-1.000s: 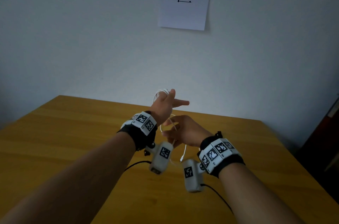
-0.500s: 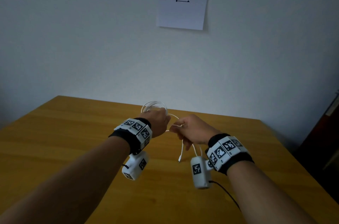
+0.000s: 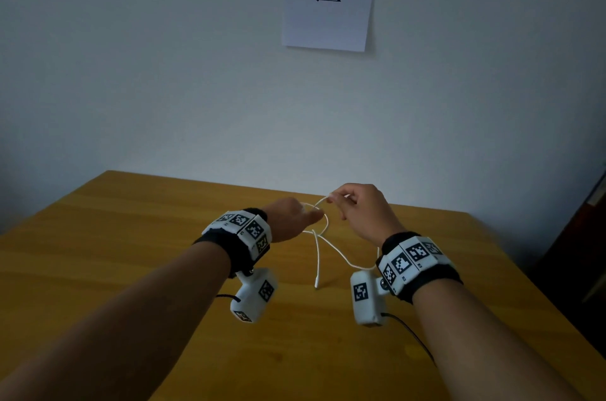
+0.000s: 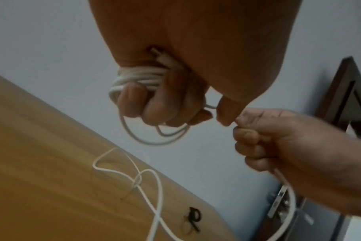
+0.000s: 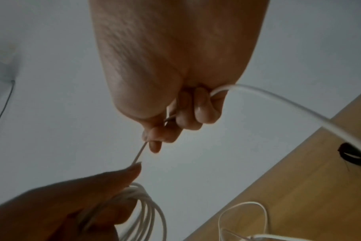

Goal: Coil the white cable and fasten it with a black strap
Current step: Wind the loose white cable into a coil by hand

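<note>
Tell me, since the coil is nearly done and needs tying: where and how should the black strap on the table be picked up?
The black strap lies flat on the table, curled into a small loop with a short tail. Probably best pinched from above at the raised loop, thumb and forefinger either side. The right hand would have to release the white cable first.

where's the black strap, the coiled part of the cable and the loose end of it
black strap (image 4: 193, 217), left wrist view, on its looped middle, lying on the table.
coiled cable (image 4: 138, 76), left wrist view, on the loops wound around the left hand's fingers.
loose cable end (image 3: 316, 282), head view, on the hanging plug tip.
</note>
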### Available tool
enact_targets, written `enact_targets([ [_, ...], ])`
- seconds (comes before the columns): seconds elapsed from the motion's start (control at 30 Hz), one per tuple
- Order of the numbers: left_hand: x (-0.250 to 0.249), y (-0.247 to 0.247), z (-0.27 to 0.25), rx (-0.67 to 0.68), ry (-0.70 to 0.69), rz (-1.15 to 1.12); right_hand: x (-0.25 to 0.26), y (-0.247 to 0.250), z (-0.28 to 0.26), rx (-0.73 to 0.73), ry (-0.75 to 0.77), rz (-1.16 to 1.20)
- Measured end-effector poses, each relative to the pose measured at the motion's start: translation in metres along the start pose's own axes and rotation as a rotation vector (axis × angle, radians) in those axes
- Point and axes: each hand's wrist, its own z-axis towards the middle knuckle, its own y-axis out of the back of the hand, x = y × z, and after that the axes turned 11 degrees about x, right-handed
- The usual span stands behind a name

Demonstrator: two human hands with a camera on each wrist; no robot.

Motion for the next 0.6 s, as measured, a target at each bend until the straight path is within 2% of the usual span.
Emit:
enact_targets([
  [0.07, -0.008, 0.003, -0.003, 0.083, 0.009, -0.273, -0.003, 0.000, 0.001, -0.030, 0.005, -0.019],
  [0.13, -0.013, 0.006, -0.007, 0.176, -0.043, -0.582, -0.006, -0.001, 0.002, -0.046, -0.004, -0.006],
  [0.27, -0.019, 0.012, -0.013, 0.339, -0.266, -1.149, -0.008, -0.008, 0.001, -0.016, 0.009, 0.017],
  [0.33, -0.024, 0.015, -0.013, 0.399, -0.369, -1.343, -0.008, -0.014, 0.002, 0.008, 0.005, 0.047],
  [0.47, -0.032, 0.022, -0.012, 0.393, -0.474, -1.611, -0.004, -0.024, 0.002, 0.044, 0.006, 0.090],
  [0.6, -0.041, 0.030, -0.014, 0.232, -0.530, -1.734, -0.002, -0.035, 0.001, 0.104, 0.105, 0.055],
])
